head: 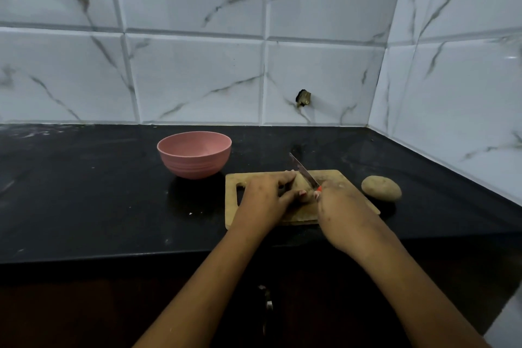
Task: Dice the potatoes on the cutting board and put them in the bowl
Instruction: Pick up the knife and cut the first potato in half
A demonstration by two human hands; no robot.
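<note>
Fingers of the left hand are curled over a potato, which is pinned beneath them on the cutting board. The right hand is closed round the red handle of a knife, whose blade is set against the potato just right of the left fingers. Little is judged done: no diced pieces are seen, the bowl beyond the left fingers appears empty, and a second potato lies whole on the surface, right of the knife-holding fingers.
</note>
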